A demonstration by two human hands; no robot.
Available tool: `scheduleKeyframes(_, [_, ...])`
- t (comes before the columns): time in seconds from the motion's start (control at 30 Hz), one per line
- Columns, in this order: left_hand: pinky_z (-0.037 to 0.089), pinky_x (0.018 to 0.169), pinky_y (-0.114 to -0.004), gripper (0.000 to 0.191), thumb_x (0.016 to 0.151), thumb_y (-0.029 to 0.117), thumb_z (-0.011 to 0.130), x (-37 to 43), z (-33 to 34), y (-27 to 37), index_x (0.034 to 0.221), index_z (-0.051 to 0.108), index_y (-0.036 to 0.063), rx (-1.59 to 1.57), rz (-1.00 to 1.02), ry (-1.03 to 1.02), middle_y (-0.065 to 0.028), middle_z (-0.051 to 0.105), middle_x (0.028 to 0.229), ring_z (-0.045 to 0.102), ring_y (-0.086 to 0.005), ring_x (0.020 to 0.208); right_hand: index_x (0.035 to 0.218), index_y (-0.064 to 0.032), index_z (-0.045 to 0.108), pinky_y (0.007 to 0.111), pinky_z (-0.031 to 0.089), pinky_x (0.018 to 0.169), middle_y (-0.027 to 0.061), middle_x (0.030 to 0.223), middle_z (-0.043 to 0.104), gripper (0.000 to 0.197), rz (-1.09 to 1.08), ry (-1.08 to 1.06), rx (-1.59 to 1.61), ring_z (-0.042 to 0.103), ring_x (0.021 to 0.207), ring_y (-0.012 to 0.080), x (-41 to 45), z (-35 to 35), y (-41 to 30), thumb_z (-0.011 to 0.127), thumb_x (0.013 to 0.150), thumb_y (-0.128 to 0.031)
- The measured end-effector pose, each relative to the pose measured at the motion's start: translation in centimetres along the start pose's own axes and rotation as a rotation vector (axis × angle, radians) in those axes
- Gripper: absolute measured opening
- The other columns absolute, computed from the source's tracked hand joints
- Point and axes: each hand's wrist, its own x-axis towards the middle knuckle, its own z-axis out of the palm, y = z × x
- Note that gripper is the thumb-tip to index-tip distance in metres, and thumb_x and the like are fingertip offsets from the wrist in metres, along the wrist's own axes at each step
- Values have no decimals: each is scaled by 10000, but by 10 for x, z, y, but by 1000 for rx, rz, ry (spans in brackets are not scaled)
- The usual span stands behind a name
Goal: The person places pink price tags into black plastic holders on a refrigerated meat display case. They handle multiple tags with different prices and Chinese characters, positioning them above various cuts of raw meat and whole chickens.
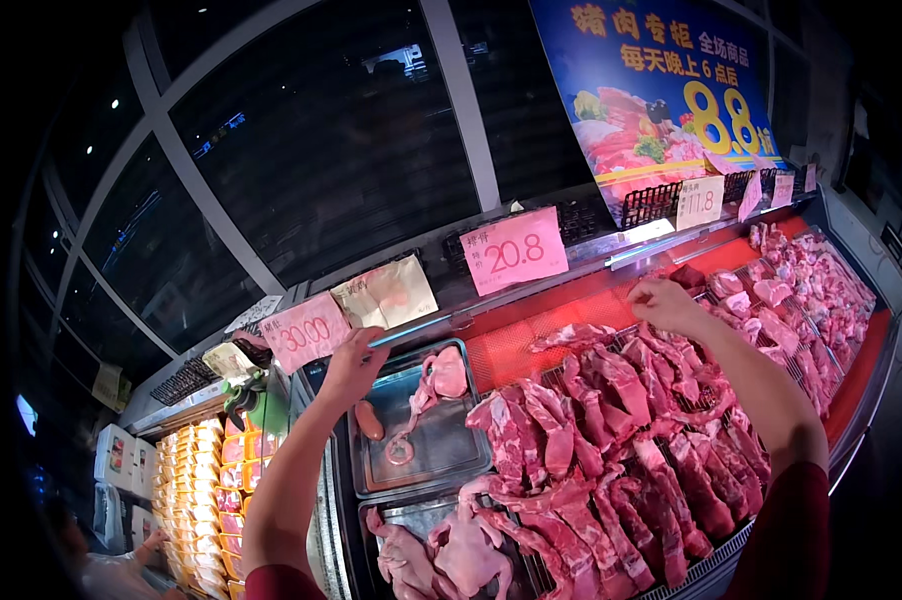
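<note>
My left hand (357,369) is at the back ledge of a meat display case, its fingers by the lower edge of a pink price card (306,330) and a cream price card (385,292). Whether it grips anything is unclear. Below it, a metal tray (451,450) holds a pale organ-like piece of meat (447,373) and a smaller tan piece (369,420). My right hand (665,306) hovers over the red mesh mat (530,337) behind rows of raw ribs (601,397). Its fingers are curled; no object shows in them.
Two plucked poultry carcasses (470,551) lie front left of the ribs. Cut meat pieces (818,292) fill the right end. Left are packed trays (188,502), a green spray bottle (267,405) and another person's hand (155,540). Behind stand a larger pink card (515,251) and a poster (661,97).
</note>
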Motion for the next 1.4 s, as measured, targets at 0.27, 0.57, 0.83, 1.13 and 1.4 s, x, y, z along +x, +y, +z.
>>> scheduleKeyframes(0.27, [460,769,-334,512,798,230,571,193,128,-54,1216,404,-11,77,-24,275,-201,442,1193,556,-309,918,948,-21,602,276,456,779,88,904,605,220,94,-143,286,579,836,150,-30,60,56,606,785,-169])
scheduleKeyframes(0.57, [470,571,-253,230,871,239,496,223,166,-58,952,531,26,-283,-216,231,-61,577,706,607,-137,616,943,21,586,227,413,723,35,883,570,199,404,-154,632,515,805,89,-22,123,111,569,786,-100])
scheduleKeyframes(0.83, [440,544,-177,180,890,221,494,221,119,-27,889,540,47,-572,-250,304,-1,531,661,585,-85,627,937,13,582,207,416,598,25,806,560,185,408,-91,700,517,699,73,18,150,108,537,793,-94])
scheduleKeyframes(1.13, [438,581,-177,137,890,233,504,204,78,-23,879,523,98,-1008,-209,323,-6,548,770,570,-102,719,1085,-19,511,247,414,641,55,889,549,321,368,51,888,519,791,109,74,169,88,540,809,-179])
scheduleKeyframes(1.4, [438,576,-166,112,890,223,506,173,70,-22,870,520,113,-1104,-216,271,7,547,759,555,-79,688,1280,-27,256,470,368,878,159,1122,443,742,421,279,1771,495,1016,332,135,152,33,359,831,-609])
